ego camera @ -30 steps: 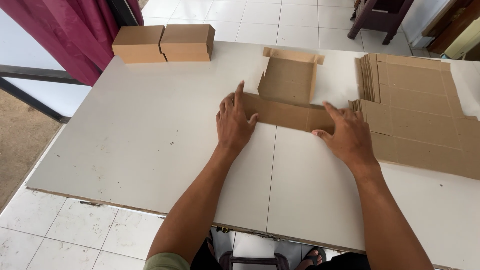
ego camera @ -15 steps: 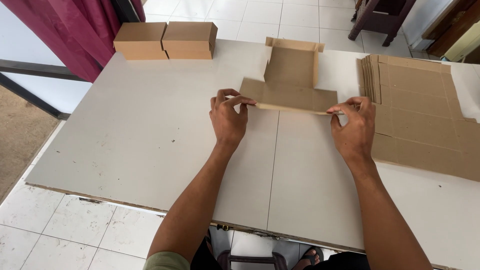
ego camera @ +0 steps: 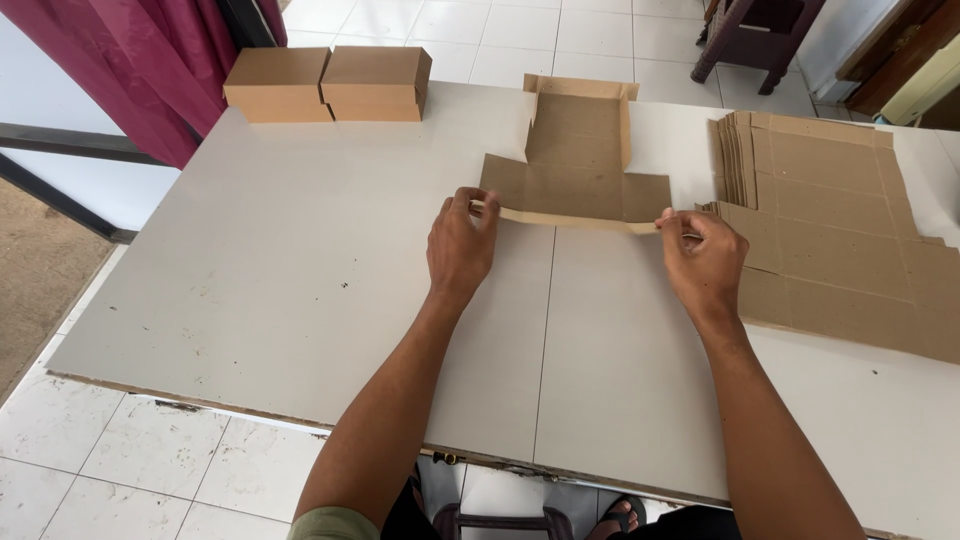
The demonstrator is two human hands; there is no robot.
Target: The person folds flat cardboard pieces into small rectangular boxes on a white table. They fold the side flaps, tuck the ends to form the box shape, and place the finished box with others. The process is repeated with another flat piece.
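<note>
Centrally in the frame, a flat brown cardboard cutout [ego camera: 575, 175] is held on a pale grey table [ego camera: 300, 280], its long near flap being lifted off the surface along the fold. That flap is pinched at its left end by the left hand [ego camera: 462, 245], whose fingers are curled closed over the edge with the thumb tucked beneath, and at its right end by the right hand [ego camera: 705, 262], closed on the cardboard in the same pinching way. The rest of the cutout is laid flat toward the top middle of the frame, where its far end is already bent up into low walls. At the right side of the frame, just beside the right hand, a stack of flat cardboard sheets [ego camera: 840, 220] is spread over the table, the topmost one wide and creased. At the upper left, two finished closed boxes [ego camera: 330, 85] are set side by side, touching each other near the far edge of the table. A dark red curtain [ego camera: 150, 60] is seen at the upper left corner, and white floor tiles [ego camera: 480, 30] are visible beyond the table. A dark wooden stool [ego camera: 755, 40] is partly seen at the upper right.
</note>
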